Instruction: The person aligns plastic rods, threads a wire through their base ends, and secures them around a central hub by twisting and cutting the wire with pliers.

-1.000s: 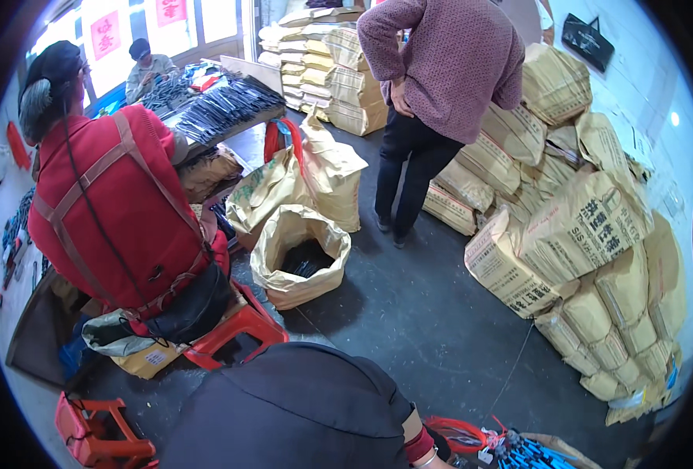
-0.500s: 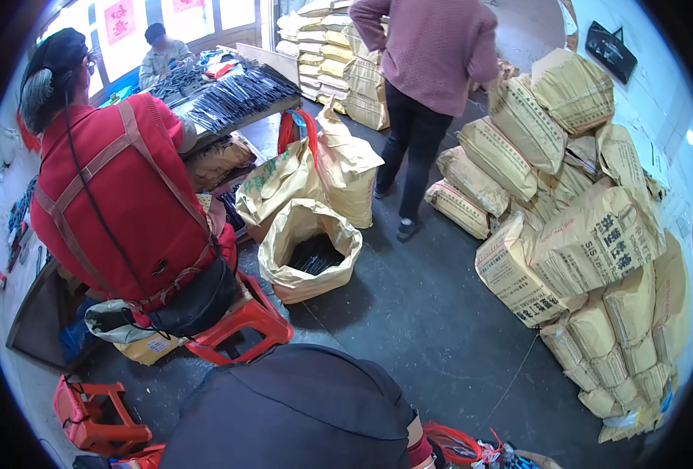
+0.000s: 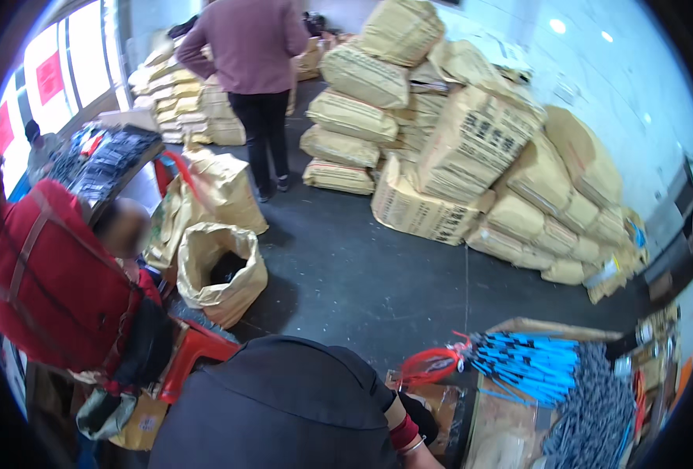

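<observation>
Dark clothing (image 3: 276,406) fills the lower middle of the head view. At its right side, below a red cuff (image 3: 403,431) and a thin bracelet, the back part of my right hand (image 3: 426,460) shows at the lower edge. Its fingers are cut off, so what they hold, if anything, is hidden. My left hand is out of the picture. Right of that wrist is a work surface (image 3: 510,420) bearing a fanned bundle of blue strips (image 3: 526,363) with black parts. Red cords (image 3: 432,365) lie at the bundle's left end, and a heap of dark grey pieces (image 3: 592,410) lies beside it.
A person in red (image 3: 57,281) sits at left by a red stool (image 3: 194,356). An open paper sack (image 3: 206,293) holds dark pieces. Someone in a pink top (image 3: 245,51) stands farther back. Stacked sacks (image 3: 358,117) line the right wall; another person (image 3: 42,148) is at the far-left table.
My view has swung right, so the room appears shifted left. The work surface, blue strips and grey heap have come into sight. More of the right wrist shows. The red-clad person's posture has changed.
</observation>
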`<move>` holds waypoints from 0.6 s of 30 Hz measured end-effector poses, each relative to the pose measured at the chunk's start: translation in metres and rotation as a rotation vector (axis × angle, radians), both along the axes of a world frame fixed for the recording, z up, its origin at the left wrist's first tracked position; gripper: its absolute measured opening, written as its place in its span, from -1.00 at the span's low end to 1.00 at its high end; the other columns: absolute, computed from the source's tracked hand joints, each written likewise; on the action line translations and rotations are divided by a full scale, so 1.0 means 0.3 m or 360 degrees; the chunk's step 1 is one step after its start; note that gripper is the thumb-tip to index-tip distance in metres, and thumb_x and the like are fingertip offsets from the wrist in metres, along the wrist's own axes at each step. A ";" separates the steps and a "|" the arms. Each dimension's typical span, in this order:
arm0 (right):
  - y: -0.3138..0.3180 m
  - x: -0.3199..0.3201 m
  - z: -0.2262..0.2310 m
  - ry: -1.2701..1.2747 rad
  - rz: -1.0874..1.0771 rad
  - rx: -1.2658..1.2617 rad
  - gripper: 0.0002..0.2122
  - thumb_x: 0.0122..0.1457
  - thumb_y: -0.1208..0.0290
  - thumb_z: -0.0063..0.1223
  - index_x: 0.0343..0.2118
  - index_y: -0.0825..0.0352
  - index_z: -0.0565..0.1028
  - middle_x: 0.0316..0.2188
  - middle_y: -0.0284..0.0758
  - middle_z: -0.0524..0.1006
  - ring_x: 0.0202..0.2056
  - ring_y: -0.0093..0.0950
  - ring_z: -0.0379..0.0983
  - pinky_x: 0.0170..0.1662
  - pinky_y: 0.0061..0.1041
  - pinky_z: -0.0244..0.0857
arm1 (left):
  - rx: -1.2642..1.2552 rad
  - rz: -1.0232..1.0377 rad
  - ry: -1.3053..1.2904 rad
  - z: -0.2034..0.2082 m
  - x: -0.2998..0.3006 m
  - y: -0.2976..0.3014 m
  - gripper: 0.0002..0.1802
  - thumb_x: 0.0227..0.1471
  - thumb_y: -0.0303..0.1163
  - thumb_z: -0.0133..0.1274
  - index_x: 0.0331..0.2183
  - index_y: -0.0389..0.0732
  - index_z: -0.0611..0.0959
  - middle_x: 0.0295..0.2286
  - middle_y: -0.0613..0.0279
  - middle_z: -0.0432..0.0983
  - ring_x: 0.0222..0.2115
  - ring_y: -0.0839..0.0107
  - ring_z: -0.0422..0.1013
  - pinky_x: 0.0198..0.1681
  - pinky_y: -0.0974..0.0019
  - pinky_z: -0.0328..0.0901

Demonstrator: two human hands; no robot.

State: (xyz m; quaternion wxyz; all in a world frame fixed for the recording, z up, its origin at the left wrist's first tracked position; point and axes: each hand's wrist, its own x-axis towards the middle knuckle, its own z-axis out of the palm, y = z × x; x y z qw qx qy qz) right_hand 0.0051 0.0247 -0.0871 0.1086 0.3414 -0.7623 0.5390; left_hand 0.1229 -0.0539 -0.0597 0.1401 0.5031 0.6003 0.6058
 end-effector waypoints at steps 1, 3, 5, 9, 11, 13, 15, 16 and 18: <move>0.044 -0.008 -0.011 -0.0018 -0.0055 -0.0014 -0.82 0.14 0.46 0.01 -0.26 0.46 0.46 -0.40 -0.25 0.51 -0.39 -0.47 0.40 -0.25 -0.50 0.32 | 0.0011 0.0010 -0.0021 0.006 -0.007 0.032 -0.69 0.02 -0.19 -0.01 -0.29 -0.23 0.49 -0.47 0.11 0.36 -0.49 0.32 0.23 -0.38 0.20 0.22; 0.135 -0.021 -0.038 -0.0059 -0.0185 -0.0044 -0.82 0.14 0.46 0.01 -0.26 0.47 0.46 -0.40 -0.25 0.51 -0.39 -0.48 0.40 -0.25 -0.50 0.32 | 0.0031 0.0010 -0.0070 0.014 -0.027 0.091 -0.58 -0.03 -0.04 0.05 -0.31 -0.21 0.51 -0.47 0.10 0.39 -0.48 0.30 0.24 -0.38 0.18 0.22; 0.253 -0.010 -0.073 -0.0116 -0.0368 -0.0054 -0.82 0.14 0.46 0.01 -0.25 0.47 0.45 -0.41 -0.25 0.51 -0.39 -0.48 0.40 -0.25 -0.51 0.32 | 0.0065 -0.0040 -0.0144 0.020 -0.047 0.152 -0.47 -0.08 0.11 0.11 -0.33 -0.20 0.53 -0.47 0.09 0.41 -0.47 0.29 0.25 -0.37 0.17 0.23; 0.700 0.365 -0.158 -0.0357 -0.0989 0.0095 -0.81 0.14 0.46 0.02 -0.25 0.47 0.45 -0.41 -0.25 0.50 -0.39 -0.49 0.39 -0.25 -0.52 0.32 | -0.0297 -0.0092 -0.0215 0.077 -0.049 0.128 -0.61 -0.21 -0.25 0.18 -0.35 -0.27 0.46 -0.49 0.03 0.46 -0.45 0.17 0.40 -0.38 0.17 0.29; 0.638 0.542 0.360 -0.0499 -0.1291 0.0223 -0.81 0.14 0.46 0.02 -0.24 0.48 0.45 -0.41 -0.25 0.50 -0.39 -0.50 0.39 -0.25 -0.52 0.32 | -0.0388 0.0135 -0.0242 0.072 -0.042 0.058 -0.57 -0.22 -0.21 0.21 -0.32 -0.27 0.48 -0.47 0.09 0.48 -0.45 0.21 0.43 -0.36 0.23 0.32; 0.694 0.518 0.295 -0.0019 -0.1421 0.0746 -0.72 0.10 0.51 0.06 -0.11 0.43 0.41 -0.16 -0.18 0.45 -0.13 -0.39 0.38 -0.06 -0.47 0.25 | -0.0400 0.0110 -0.0486 0.126 -0.035 0.001 -0.68 -0.21 -0.28 0.20 -0.40 -0.24 0.51 -0.50 0.22 0.48 -0.49 0.46 0.41 -0.36 0.36 0.33; 0.603 0.423 0.331 0.0171 -0.1361 0.1083 -0.64 0.00 0.41 0.17 -0.13 0.41 0.40 -0.05 -0.08 0.37 0.02 -0.13 0.24 0.09 -0.24 0.08 | -0.0407 0.0176 -0.0661 0.133 -0.030 -0.073 -0.79 -0.19 -0.40 0.19 -0.45 -0.24 0.52 -0.52 0.29 0.46 -0.48 0.55 0.38 -0.36 0.42 0.31; 0.604 0.389 0.317 0.0215 -0.1341 0.1260 -0.58 0.02 0.34 0.14 -0.06 0.39 0.37 0.00 -0.07 0.33 0.05 -0.13 0.20 0.11 -0.27 0.05 | -0.0358 0.0212 -0.0743 0.129 -0.033 -0.095 -0.81 -0.19 -0.44 0.20 -0.46 -0.24 0.52 -0.52 0.30 0.46 -0.48 0.55 0.38 -0.35 0.43 0.30; 0.607 0.335 0.286 0.0238 -0.1261 0.1305 -0.55 0.02 0.31 0.14 -0.03 0.37 0.35 0.01 -0.04 0.30 0.06 -0.10 0.18 0.12 -0.27 0.03 | -0.0324 0.0241 -0.0771 0.110 -0.051 -0.132 -0.81 -0.20 -0.48 0.21 -0.47 -0.25 0.52 -0.50 0.29 0.47 -0.46 0.53 0.39 -0.33 0.42 0.30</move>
